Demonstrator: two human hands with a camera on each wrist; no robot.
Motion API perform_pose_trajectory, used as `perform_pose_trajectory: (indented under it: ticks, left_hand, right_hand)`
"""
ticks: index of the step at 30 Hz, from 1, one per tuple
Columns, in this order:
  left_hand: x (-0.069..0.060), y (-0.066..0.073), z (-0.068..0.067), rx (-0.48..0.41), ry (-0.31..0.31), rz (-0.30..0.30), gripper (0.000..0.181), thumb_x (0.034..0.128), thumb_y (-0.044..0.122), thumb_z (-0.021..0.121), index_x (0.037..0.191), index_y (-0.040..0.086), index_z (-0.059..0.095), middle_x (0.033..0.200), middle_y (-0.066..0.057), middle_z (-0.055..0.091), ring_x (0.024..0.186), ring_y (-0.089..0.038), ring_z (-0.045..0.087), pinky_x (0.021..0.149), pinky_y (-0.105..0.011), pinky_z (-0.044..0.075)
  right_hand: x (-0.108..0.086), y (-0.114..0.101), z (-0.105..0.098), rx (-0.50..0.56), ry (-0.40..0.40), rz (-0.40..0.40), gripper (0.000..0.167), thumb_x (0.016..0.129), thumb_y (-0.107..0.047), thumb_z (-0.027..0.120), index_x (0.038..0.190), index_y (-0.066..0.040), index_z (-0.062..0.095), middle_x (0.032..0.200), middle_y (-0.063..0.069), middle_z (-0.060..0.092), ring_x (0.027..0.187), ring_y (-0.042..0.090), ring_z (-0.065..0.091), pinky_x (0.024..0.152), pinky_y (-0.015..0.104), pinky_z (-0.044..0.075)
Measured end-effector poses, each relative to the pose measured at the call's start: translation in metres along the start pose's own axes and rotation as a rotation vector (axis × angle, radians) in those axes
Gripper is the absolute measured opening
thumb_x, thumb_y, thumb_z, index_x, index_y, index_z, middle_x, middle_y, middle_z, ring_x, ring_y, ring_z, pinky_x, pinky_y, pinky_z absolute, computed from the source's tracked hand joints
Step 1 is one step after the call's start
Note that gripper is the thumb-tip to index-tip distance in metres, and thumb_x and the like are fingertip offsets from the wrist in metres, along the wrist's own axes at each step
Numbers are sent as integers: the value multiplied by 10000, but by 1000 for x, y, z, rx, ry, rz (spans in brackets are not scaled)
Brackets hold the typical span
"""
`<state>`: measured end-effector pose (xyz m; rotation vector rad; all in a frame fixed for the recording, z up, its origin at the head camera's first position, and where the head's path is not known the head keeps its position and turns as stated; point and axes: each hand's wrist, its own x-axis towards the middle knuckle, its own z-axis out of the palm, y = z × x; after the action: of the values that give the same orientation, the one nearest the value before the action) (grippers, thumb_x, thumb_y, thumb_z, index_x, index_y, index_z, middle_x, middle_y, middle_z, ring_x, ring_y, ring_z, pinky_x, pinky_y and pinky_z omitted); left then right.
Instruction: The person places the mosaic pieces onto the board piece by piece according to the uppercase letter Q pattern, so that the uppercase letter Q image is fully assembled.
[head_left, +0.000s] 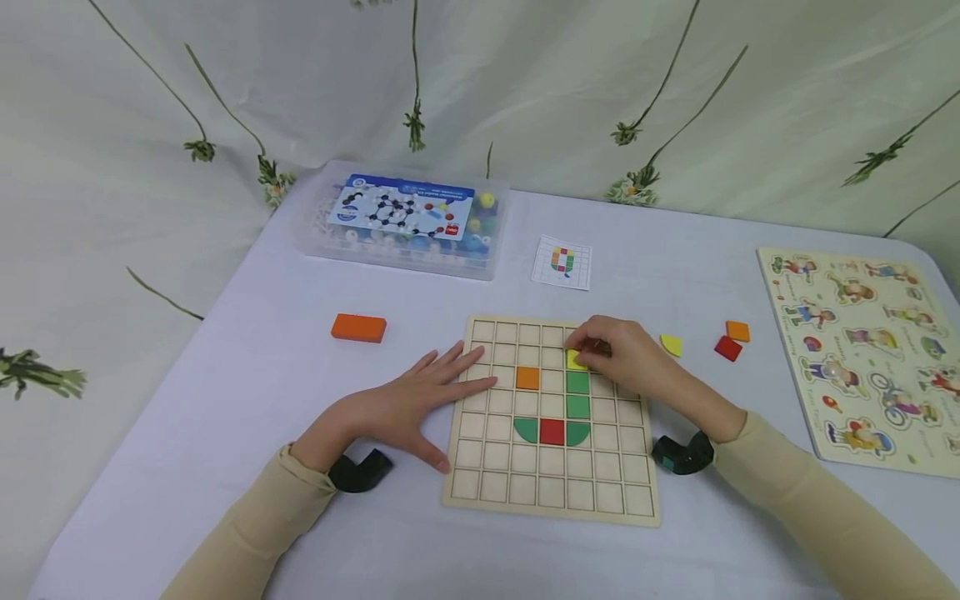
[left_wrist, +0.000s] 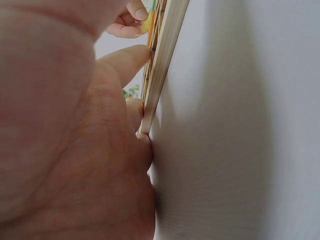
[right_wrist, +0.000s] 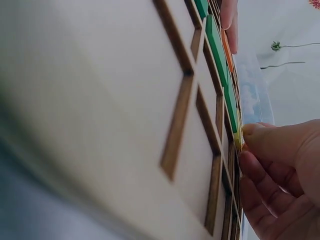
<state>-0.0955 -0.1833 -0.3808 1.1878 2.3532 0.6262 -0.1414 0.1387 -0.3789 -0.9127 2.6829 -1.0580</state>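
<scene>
Six pieces (head_left: 552,432) sit in the board (head_left: 522,487), the right hand (head_left: 622,354) pinches a yellow piece (head_left: 574,359) at its one o'clock, the left hand (head_left: 408,408) lies spread at nine, and three more — yellow wedge (head_left: 671,345), red square (head_left: 728,348), orange square (head_left: 738,332) — seem left, outside at two.

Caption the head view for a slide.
Right hand pinches a small yellow tile on a square wooden grid board; left hand rests at its edge.

Clear kit box (head_left: 420,260) has a blue label (head_left: 405,208); orange block (head_left: 359,327) in front of box; picture board (head_left: 862,364) well right of it; flower-print cloth (head_left: 525,92) behind it.
</scene>
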Motion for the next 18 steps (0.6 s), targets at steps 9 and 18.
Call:
perform_pose_trajectory:
  ticks: [9,18]
  left_hand:
    - [0,-2,3,-9,9,1,1071,659,498,802,1502,184,221,1556,-87,-43,1384,-287,-127,1065,-539,-11]
    - [0,-1,1,-16,1,-4,1074,658,517,793,1503,186,218,1556,-83,-50,1383,-281,-138,1064,-543,-19]
  right_hand:
    - [-3,2,-1,33,50,59,122,833,-22,695,944,-72,687,866,-21,636,763,140,561,711,301,502]
    - [-24,16,-30,208,152,197,160,912,-105,619,1039,-20,667,985,82,654,839,186,607,728,230,495]
